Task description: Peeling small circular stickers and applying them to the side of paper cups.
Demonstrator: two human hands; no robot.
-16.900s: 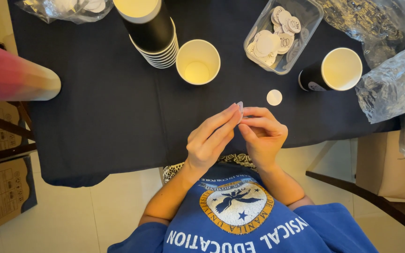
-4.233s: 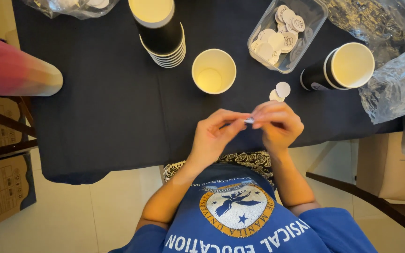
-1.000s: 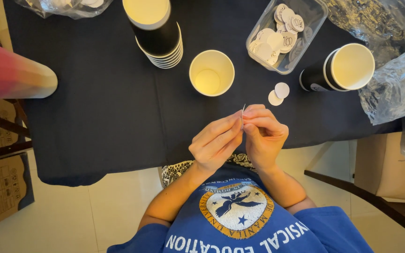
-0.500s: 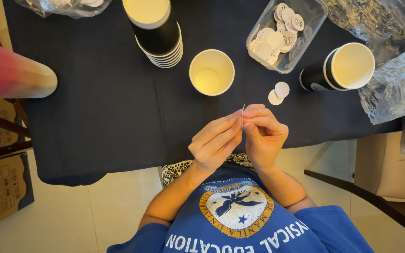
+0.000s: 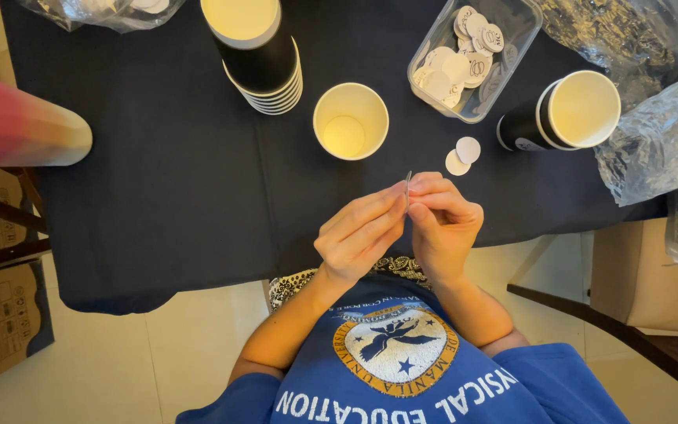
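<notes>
My left hand (image 5: 359, 235) and my right hand (image 5: 443, 222) meet fingertip to fingertip at the near edge of a dark-clothed table (image 5: 166, 157). Between them they pinch a small thin round sticker (image 5: 408, 185), seen edge-on. Two white round discs (image 5: 463, 155) lie on the cloth just beyond my right hand. An open paper cup (image 5: 350, 121) stands upright straight ahead of my hands. A clear plastic tub (image 5: 472, 55) with several round stickers sits farther back right.
A stack of dark paper cups (image 5: 259, 55) stands at the back centre-left, and a single dark cup (image 5: 565, 113) lies tilted at the right. Crinkled plastic bags (image 5: 653, 118) fill the right edge. A red-to-cream cylinder (image 5: 17, 129) juts in from the left.
A second white disc has joined the first on the cloth since the earliest frame. Over the last second my hands have stayed together, barely moving.
</notes>
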